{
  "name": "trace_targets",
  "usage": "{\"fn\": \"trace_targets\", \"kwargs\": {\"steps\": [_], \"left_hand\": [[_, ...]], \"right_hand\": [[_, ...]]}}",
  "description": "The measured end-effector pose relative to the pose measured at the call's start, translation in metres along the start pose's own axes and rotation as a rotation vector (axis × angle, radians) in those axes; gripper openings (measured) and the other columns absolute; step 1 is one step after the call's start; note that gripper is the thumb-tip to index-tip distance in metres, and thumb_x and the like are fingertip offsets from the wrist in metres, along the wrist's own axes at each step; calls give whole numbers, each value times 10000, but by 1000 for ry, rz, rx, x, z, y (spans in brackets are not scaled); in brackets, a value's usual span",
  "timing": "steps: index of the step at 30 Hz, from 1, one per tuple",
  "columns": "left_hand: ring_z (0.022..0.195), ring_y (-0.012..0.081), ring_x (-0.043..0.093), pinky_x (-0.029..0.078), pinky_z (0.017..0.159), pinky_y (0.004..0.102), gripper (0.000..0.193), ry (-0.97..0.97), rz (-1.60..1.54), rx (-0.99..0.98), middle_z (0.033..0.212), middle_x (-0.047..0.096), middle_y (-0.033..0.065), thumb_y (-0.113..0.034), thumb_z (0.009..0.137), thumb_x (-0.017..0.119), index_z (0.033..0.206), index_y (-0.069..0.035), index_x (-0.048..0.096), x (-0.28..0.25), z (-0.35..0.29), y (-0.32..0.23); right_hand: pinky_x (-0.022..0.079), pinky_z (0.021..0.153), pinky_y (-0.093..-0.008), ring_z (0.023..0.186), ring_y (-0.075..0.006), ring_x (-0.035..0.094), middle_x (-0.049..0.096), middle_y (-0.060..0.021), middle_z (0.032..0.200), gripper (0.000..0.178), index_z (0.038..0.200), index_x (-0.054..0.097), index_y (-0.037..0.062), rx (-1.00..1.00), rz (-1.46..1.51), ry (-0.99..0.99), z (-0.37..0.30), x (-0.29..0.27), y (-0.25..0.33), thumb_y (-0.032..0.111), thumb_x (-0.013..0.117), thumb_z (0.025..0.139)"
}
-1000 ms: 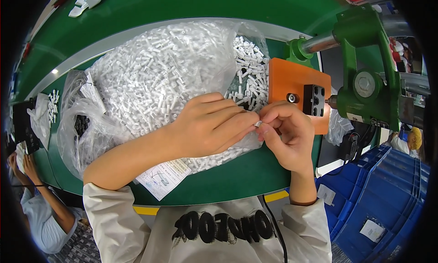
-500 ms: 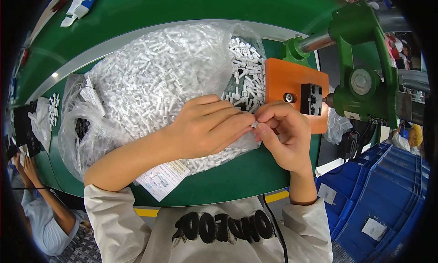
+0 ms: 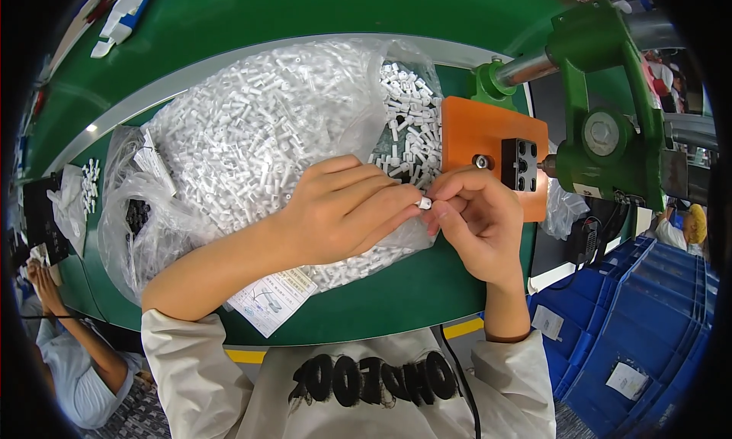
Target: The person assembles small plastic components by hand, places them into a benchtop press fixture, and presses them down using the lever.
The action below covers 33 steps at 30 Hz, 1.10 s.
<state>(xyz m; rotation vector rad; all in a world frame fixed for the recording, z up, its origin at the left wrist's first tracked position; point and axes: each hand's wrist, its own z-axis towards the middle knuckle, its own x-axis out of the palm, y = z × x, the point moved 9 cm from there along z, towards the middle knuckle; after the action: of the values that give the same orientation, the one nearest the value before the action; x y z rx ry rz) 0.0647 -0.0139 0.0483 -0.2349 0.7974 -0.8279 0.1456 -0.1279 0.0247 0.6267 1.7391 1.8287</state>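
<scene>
A small white plastic part (image 3: 425, 203) sits between my two hands, one end facing me and the rest hidden by fingers. My left hand (image 3: 347, 209) is closed, its fingertips pinching the part from the left. From the right, my right hand (image 3: 482, 224) is curled with thumb and index at the same part. Beneath and behind my left hand, a clear plastic bag (image 3: 259, 126) bulges with white plastic parts of the same sort. More loose white parts (image 3: 415, 130) spill from the bag's mouth, beyond my fingertips.
Right of the loose parts stands a green hand press (image 3: 602, 134) with an orange base (image 3: 476, 130) and a black block (image 3: 519, 165). A paper slip (image 3: 273, 300) lies at the near edge. Blue crates (image 3: 648, 325) stand lower right. Another person's hands (image 3: 47, 288) are at far left.
The white part has turned between my fingertips and now shows a rounder end. My hands stay almost in place. At far left, the other person's hands have shifted slightly.
</scene>
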Motion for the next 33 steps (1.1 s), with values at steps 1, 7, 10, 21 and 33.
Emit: {"fn": "trace_targets", "kwargs": {"steps": [1, 7, 10, 21, 33], "left_hand": [[671, 220, 666, 495, 577, 298, 252, 3, -2, -2, 802, 686, 93, -37, 701, 801, 912, 3, 668, 0, 1, 0], [677, 217, 669, 501, 579, 293, 254, 3, 4, 8, 801, 687, 92, -41, 700, 805, 912, 2, 672, 1, -1, 1], [680, 216, 670, 502, 581, 293, 251, 6, 5, 10, 803, 688, 93, -43, 699, 807, 908, 2, 674, 0, 1, 0], [619, 178, 604, 434, 534, 280, 225, -60, 19, 34, 727, 627, 52, -75, 738, 776, 918, -13, 657, 1, -2, 2], [641, 225, 646, 486, 562, 302, 234, 37, -27, 4, 774, 664, 96, -11, 715, 780, 915, 12, 662, 4, -2, 2]], "right_hand": [[482, 586, -191, 713, -81, 627, 611, -70, 896, 125, 986, 574, -44, 7, 68, -19, 0, -1, 0, -73, 616, 871], [487, 587, -191, 704, -88, 633, 610, -70, 887, 121, 989, 567, -47, -13, 6, 27, 0, 1, -2, -74, 608, 878], [484, 582, -187, 698, -84, 631, 611, -70, 887, 119, 987, 569, -45, -25, -20, 10, 0, 0, 1, -73, 607, 878], [519, 614, -203, 726, -101, 641, 604, -88, 912, 128, 1007, 555, -62, -33, 11, 21, 0, 2, 1, -96, 580, 886], [522, 656, -218, 776, -110, 630, 592, -113, 969, 141, 1017, 540, -76, -28, 34, 19, 0, 0, 2, -124, 553, 884]]}}
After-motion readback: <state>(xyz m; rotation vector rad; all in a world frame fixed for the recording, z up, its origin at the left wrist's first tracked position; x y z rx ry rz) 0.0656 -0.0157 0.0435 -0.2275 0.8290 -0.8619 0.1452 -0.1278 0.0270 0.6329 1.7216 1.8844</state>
